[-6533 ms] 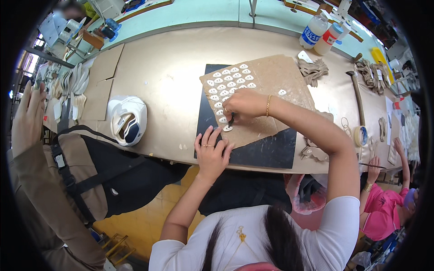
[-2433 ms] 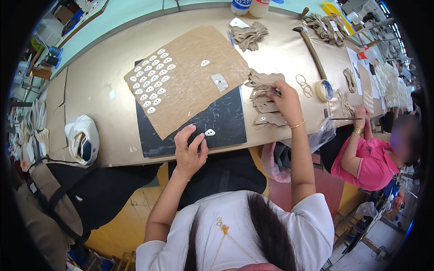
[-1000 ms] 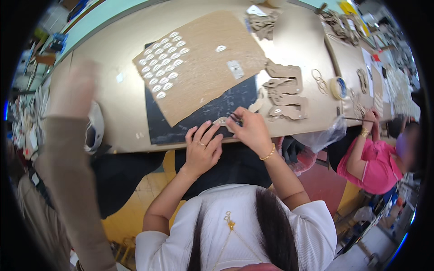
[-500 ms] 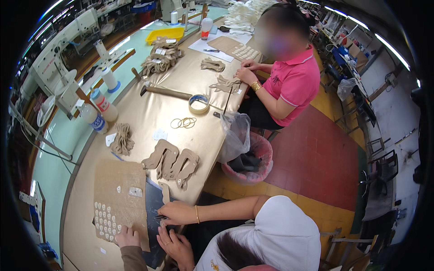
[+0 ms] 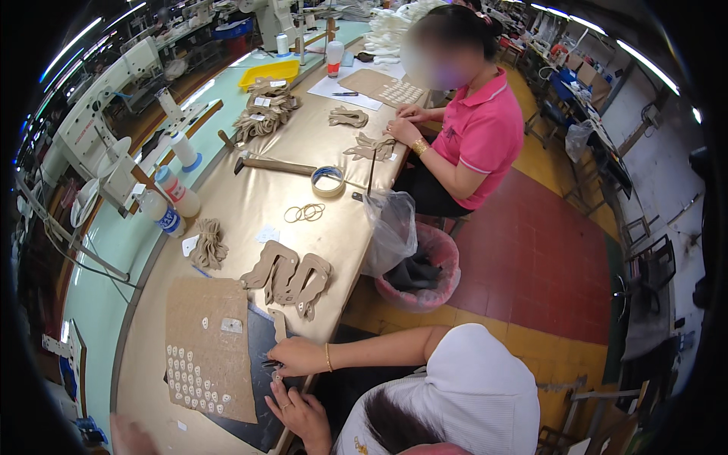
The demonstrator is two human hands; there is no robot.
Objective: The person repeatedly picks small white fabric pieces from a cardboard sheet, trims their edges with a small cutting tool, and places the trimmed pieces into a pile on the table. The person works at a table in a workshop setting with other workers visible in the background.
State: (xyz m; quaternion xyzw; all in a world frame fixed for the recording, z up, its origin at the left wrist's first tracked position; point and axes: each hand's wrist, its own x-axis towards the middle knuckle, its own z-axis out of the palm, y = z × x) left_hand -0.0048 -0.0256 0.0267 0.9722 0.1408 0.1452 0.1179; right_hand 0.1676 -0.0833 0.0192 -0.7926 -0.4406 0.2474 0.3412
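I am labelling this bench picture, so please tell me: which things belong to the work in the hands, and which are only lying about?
In use:
right hand gripping a small dark tool
left hand
brown card sheet with white pieces
dark mat

Lying about:
rubber bands
tape roll
hammer
plastic bag
pink bin

Two white bottles [image 5: 168, 203] with blue bases and red caps stand at the table's [image 5: 250, 201] far edge. Small white stickers [image 5: 189, 379] sit in rows on a brown cardboard sheet [image 5: 208, 345].
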